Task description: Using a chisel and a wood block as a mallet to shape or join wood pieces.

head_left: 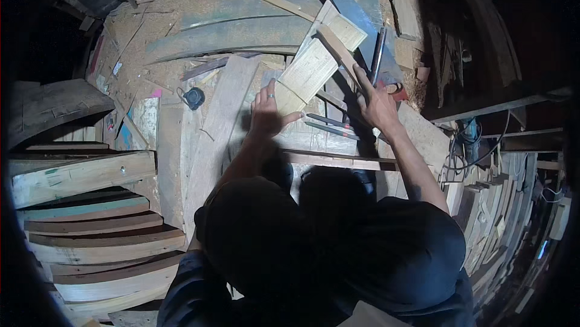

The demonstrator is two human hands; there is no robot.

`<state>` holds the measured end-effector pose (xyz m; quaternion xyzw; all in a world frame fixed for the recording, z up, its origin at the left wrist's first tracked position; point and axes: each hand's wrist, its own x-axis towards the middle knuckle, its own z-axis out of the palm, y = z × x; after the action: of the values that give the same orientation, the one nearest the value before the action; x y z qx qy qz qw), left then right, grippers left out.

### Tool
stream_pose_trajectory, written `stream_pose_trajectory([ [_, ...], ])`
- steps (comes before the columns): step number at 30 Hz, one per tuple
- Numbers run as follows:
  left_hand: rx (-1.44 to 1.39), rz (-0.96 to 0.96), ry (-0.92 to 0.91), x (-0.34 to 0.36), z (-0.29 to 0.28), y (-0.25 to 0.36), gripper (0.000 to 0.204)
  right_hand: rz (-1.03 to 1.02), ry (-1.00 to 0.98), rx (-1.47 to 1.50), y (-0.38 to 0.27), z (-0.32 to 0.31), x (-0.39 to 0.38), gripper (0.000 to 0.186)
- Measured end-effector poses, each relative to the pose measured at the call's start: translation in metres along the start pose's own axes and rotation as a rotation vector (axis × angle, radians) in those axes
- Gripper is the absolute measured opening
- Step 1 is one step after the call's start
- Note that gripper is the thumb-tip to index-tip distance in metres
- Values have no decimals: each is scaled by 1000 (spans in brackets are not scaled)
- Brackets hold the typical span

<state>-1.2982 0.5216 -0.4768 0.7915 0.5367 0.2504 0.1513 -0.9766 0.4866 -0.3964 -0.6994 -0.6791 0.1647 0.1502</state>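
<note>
A pale wooden board [314, 73] lies slanted across the work area in front of me. My left hand [267, 112] grips its near left end, thumb out to the right and fingers over the edge. A turquoise ring shows on one finger. My right hand [380, 108] is at the near end of a narrow brown wooden strip [338, 50] lying on the board. Its index finger stretches along the strip, while other fingers are partly hidden. Behind this hand lies a handsaw with a bluish blade [347, 3] and an orange-red handle [399, 92].
Two slim dark tools [332, 126] with red marks lie between my hands. A metal tube [379, 55] rests beside the saw. To the left is a small round black tool [193, 97]. Curved planks [103, 248] are stacked at left, more boards [489, 206] at right. Sawdust covers the far ground.
</note>
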Motion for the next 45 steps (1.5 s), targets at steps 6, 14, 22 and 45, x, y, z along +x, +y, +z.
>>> stream_pose_trajectory([
  [6,68,-57,-59,5,1,-1,129,74,-77,-43,1,1,12,79],
  [14,42,-113,-102,5,-11,4,128,-270,-214,-280,21,10,-1,57],
  [22,72,-160,-138,1,-13,1,130,-389,-206,-79,4,34,-9,61],
  [45,45,-141,-122,-4,-6,-9,131,-575,-47,-221,12,27,-15,68],
])
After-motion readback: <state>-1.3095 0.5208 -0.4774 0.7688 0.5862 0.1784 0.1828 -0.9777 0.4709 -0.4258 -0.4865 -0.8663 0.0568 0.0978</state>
